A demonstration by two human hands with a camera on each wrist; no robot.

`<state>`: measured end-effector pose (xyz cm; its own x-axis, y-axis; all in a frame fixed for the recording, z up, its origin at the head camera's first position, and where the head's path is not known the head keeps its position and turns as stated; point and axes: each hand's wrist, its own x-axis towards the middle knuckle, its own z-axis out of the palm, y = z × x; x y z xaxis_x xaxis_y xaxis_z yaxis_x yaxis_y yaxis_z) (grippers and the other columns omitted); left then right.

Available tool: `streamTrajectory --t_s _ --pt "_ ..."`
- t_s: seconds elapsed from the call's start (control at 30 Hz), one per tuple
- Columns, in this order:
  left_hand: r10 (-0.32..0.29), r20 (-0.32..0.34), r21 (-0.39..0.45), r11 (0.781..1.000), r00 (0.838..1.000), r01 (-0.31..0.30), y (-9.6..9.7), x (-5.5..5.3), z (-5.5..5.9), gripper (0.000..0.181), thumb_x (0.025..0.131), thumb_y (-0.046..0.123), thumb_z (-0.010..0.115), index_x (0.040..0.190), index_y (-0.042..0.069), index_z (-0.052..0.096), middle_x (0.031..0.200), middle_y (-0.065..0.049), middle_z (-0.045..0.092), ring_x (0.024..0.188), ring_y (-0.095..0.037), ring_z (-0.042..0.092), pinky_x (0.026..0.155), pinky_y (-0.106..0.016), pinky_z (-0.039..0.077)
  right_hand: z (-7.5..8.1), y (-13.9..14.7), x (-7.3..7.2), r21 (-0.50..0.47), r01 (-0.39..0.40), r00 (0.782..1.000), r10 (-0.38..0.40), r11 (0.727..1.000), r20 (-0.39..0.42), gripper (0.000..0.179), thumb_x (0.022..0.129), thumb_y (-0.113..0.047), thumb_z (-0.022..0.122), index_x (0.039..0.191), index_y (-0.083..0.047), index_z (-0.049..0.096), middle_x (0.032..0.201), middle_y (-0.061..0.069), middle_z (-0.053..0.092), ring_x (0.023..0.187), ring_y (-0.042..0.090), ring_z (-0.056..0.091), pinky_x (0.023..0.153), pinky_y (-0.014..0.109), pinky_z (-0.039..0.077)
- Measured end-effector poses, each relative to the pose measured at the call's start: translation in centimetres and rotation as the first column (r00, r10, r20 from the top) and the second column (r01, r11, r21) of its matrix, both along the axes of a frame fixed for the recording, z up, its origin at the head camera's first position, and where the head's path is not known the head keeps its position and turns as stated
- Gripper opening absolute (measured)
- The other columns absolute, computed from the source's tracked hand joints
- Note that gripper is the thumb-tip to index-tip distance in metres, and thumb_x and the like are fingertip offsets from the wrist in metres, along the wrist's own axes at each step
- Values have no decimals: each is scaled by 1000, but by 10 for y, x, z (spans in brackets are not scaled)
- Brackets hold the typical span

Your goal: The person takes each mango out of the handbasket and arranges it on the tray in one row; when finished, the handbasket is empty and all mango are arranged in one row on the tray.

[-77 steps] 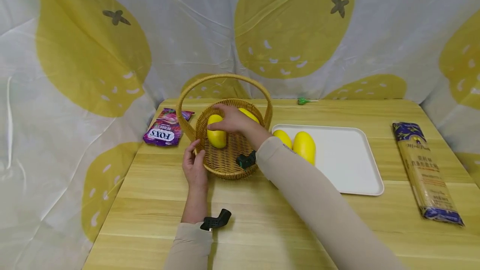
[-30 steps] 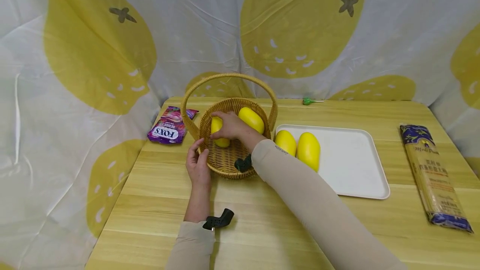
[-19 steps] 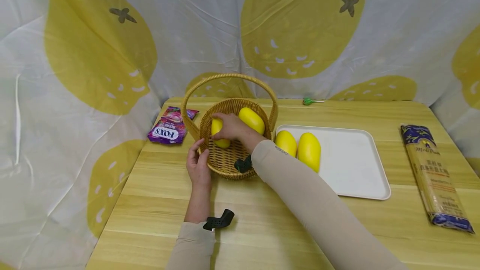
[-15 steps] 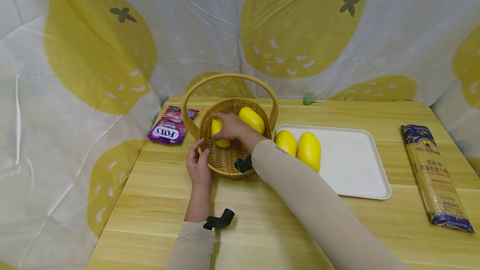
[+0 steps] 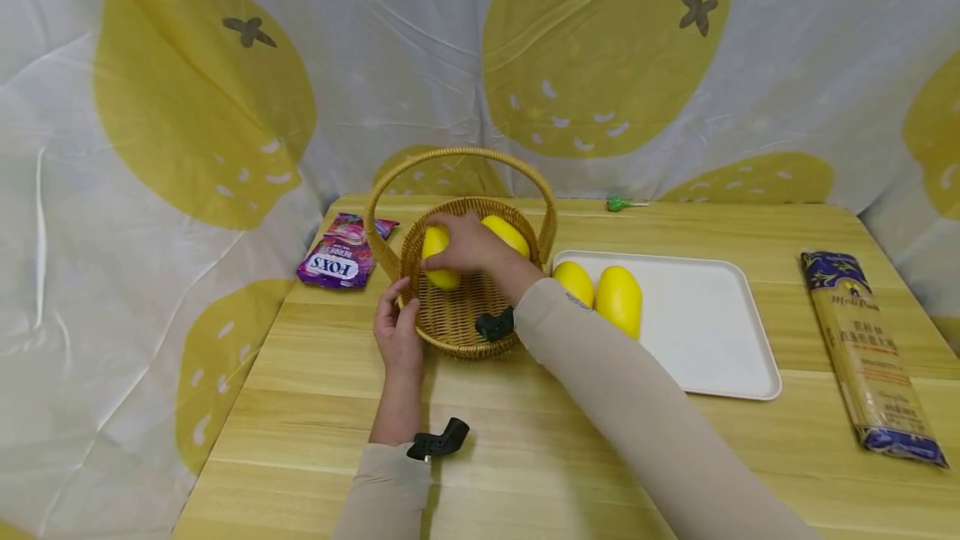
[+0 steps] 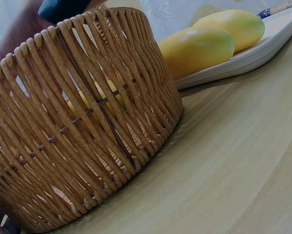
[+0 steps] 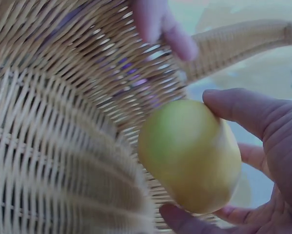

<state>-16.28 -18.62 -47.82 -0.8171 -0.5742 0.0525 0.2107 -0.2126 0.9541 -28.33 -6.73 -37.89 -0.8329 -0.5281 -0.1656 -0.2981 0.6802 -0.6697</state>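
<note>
In the head view, my right hand (image 5: 474, 245) reaches into the wicker basket (image 5: 450, 325) and grips a yellow mango (image 5: 444, 279) at the left inner side. The right wrist view shows thumb and fingers around this mango (image 7: 187, 151), whose one end is greenish. My left hand (image 5: 399, 342) holds the basket's near-left rim, its fingertips (image 7: 150, 22) coming over the edge in the right wrist view. A second mango (image 5: 510, 233) lies inside at the back right, partly covered by my right hand.
Right of the basket, a white tray (image 5: 697, 332) bears two mangoes (image 5: 618, 298) at its left end. A purple candy bag (image 5: 339, 257) lies left, a green lollipop (image 5: 617, 204) at the back, and a spaghetti pack (image 5: 870, 348) far right. The basket's tall handle (image 5: 461, 152) arches overhead.
My right hand first reached over the left mango with spread fingers, then closed around it. In the last half second, hand and mango have shifted slightly up and back. My left hand stays put.
</note>
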Motion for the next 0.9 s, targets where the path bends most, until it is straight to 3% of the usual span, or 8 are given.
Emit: streamTrajectory --t_s 0.17,0.4,0.6,0.9 --pt "-5 0 3 1000 1000 5 0 0 -1 33 93 -1 55 124 1 66 146 -13 55 140 -18 45 107 -20 42 16 11 10 -26 6 999 -7 1000 -36 84 85 -44 79 157 -27 39 142 17 45 108 25 58 85 37 57" --pt "-3 10 9 1000 1000 3 1 1 0 34 93 -2 55 124 3 66 146 -11 56 141 -18 45 110 -22 41 32 29 36 -74 -12 994 4 997 -112 86 84 -46 81 157 -29 39 153 21 36 114 30 59 87 40 58" --pt "1 14 -8 1000 1000 -1 1 1 0 33 93 -2 55 124 4 67 145 -10 56 142 -18 44 115 -26 40 34 49 63 -120 -17 984 -5 993 -176 84 83 -47 82 155 -31 42 154 17 34 114 31 60 89 44 58" --pt "-5 3 22 1000 1000 5 3 1 0 33 94 -2 55 125 3 66 143 -6 57 134 -20 50 100 -20 50 24 81 98 -120 27 975 -53 992 -215 82 83 -49 81 154 -36 42 157 14 36 119 35 61 90 48 56"
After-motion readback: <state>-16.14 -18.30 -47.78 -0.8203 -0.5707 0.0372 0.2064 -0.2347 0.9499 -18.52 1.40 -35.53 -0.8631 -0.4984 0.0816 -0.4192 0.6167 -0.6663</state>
